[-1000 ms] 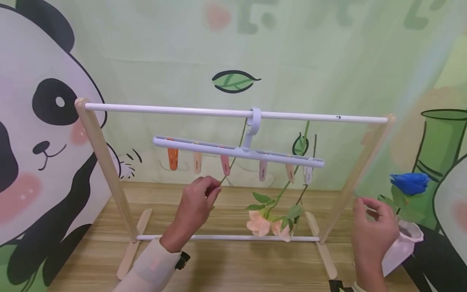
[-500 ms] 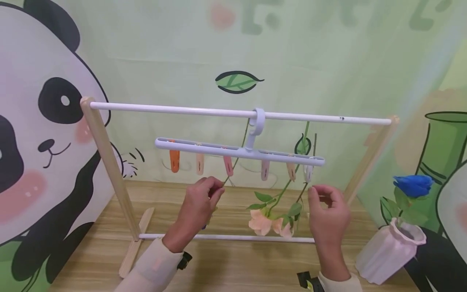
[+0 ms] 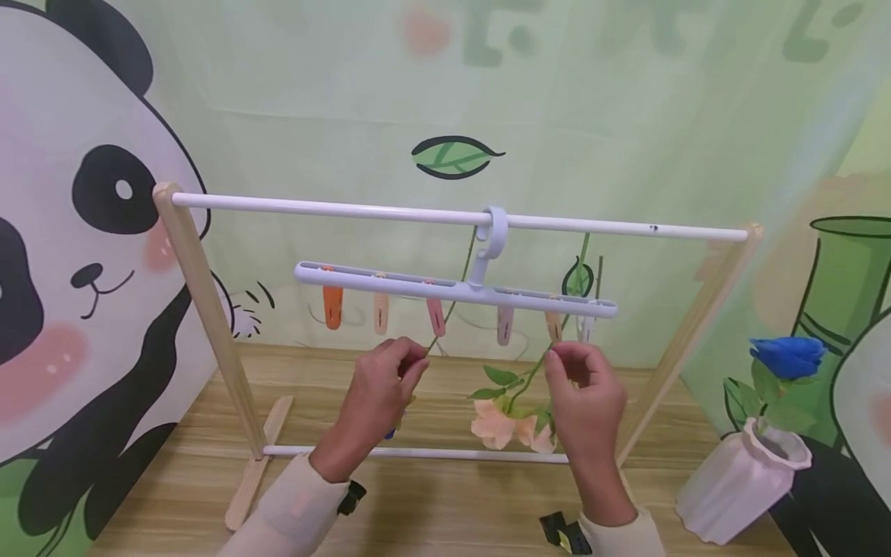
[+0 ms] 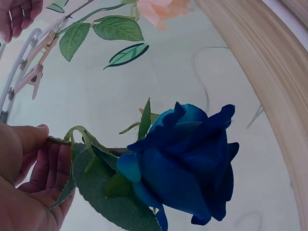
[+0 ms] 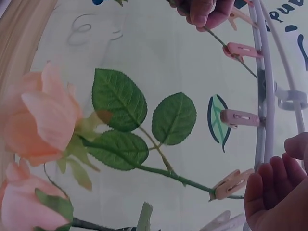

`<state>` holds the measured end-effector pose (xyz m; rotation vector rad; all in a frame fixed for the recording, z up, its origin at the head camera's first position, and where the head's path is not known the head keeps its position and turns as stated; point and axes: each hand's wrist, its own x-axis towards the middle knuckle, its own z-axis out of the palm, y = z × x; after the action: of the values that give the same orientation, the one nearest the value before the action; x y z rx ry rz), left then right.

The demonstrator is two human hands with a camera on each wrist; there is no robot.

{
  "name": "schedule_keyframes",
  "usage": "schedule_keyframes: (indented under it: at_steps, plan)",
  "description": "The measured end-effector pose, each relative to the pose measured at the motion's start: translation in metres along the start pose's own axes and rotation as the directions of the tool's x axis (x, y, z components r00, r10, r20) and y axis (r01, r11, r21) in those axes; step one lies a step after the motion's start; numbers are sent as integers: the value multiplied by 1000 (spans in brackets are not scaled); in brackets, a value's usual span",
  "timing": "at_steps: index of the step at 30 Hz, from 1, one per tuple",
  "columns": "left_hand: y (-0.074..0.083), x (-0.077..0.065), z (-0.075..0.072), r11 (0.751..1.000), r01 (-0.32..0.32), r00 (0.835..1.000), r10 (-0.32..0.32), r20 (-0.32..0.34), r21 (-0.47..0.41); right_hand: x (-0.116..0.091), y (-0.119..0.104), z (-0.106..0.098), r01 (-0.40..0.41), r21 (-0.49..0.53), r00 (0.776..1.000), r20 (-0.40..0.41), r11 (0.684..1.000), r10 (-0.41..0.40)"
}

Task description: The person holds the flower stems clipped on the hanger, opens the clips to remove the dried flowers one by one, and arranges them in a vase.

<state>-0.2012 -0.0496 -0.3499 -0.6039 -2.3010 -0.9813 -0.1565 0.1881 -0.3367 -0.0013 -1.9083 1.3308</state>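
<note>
Thumb and fingers of my left hand (image 3: 379, 394) pinch the stem of a blue rose (image 4: 187, 163), whose bloom hangs head-down, mostly hidden by that hand in the head view. Above, the stem passes the tip of a pink clip (image 5: 240, 49); whether it is clamped I cannot tell. My right hand (image 3: 588, 398) is beside a peach clip (image 5: 232, 184) at the hanger's right part, thumb apart from loosely bent fingers, nothing seen between them. That clip bites the stem of a peach rose (image 5: 43, 115). A second peach rose (image 5: 36, 202) hangs beside it.
The lilac clip hanger (image 3: 390, 282) hooks over the rack's white top rod (image 3: 334, 209). Its orange clip (image 3: 332, 308) is at the left end. A white vase (image 3: 741, 483) holding another blue rose (image 3: 788, 357) stands right. A lower rod (image 3: 473, 455) spans the rack.
My right hand has moved left from near the vase, past the rack's right post, to the hanger's right-hand clips. The left hand keeps its pinch on the stem.
</note>
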Motion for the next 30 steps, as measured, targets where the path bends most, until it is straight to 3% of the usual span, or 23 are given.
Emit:
schedule_keyframes:
  at_steps: [5,14,21,30]
  plan:
    - [0,0,0,1000,-3,1000,3,-1,-3,-2,-8,6,-54,21,995,81,998,52]
    - [1,0,1,1000,4,1000,-4,11,-29,-1,-23,24,-55,42,971,237,998,44]
    - [1,0,1,1000,9,1000,-8,12,-20,0,-32,38,-62,69,946,322,996,37]
    - [0,1,2,1000,-15,1000,15,13,-22,7,-39,59,-79,32,914,401,996,60]
